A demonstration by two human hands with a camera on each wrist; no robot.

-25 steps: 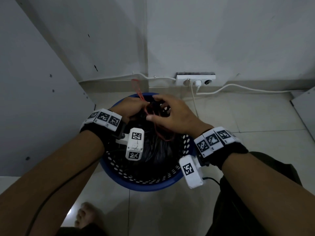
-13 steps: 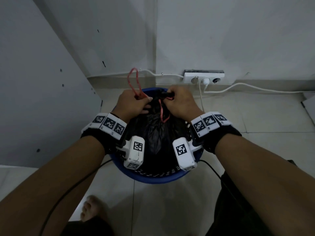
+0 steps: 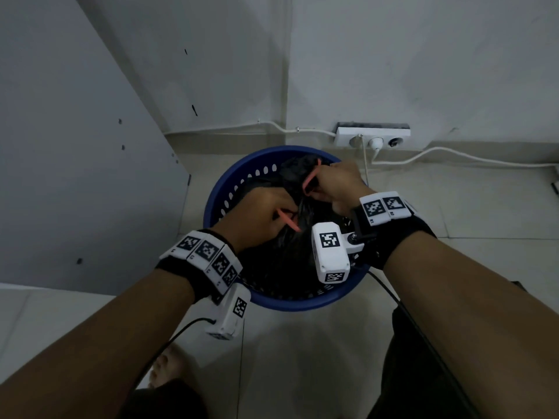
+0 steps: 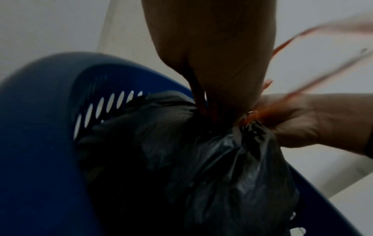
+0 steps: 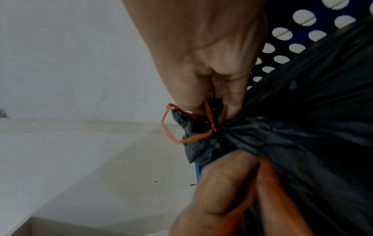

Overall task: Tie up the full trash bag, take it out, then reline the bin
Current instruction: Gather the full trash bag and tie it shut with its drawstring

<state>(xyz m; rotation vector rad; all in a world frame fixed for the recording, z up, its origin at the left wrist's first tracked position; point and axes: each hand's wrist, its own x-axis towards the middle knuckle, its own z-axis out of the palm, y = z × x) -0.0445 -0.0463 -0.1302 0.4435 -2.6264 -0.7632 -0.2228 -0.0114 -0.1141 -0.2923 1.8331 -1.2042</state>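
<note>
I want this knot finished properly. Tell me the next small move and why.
Probably pull the two ends of the drawstring apart to cinch it. The bag neck is gathered and the string is wrapped round it, but a loop hangs slack by the right hand. The left hand already grips the other end, and the bag sits in the bin.

Dim, flat light throughout, trash bag (image 3: pixel 284 246) near-black with lost detail, drawstring (image 4: pixel 315 79) motion-blurred in left wrist view, wide-angle edges bent.

One blue perforated bin (image 3: pixel 242 189), one black trash bag (image 3: pixel 290 246), two hands, two wrist cameras and one power strip (image 3: pixel 373 136) are counted.
</note>
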